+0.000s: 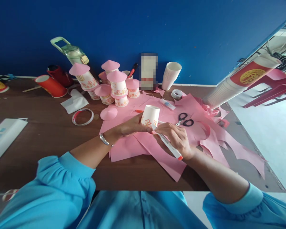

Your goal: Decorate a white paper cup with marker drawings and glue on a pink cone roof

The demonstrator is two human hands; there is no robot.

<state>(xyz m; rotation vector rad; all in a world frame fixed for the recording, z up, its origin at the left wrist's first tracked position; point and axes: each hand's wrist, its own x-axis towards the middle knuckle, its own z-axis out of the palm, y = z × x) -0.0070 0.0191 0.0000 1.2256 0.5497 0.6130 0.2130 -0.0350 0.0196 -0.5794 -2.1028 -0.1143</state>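
Observation:
Fingers of my left hand (135,125) wrap round the lower part of a white paper cup (151,114), which stands mouth up and carries orange flower drawings. My right hand (175,136) is closed on a white marker (169,147) with an orange end, its other end close to the cup's lower right side. Both hands are over pink paper sheets (143,144). Behind to the left stand several decorated cups (119,89) with pink cone roofs, some stacked. A loose pink cone (109,113) lies in front of them.
Black-handled scissors (184,120) lie right of the cup, near a glue tube (168,104) and white tape (176,93). A tape ring (83,117) is at left. Stacked cups (171,75), a bottle (73,54) and a taller cup stack (238,81) stand farther back.

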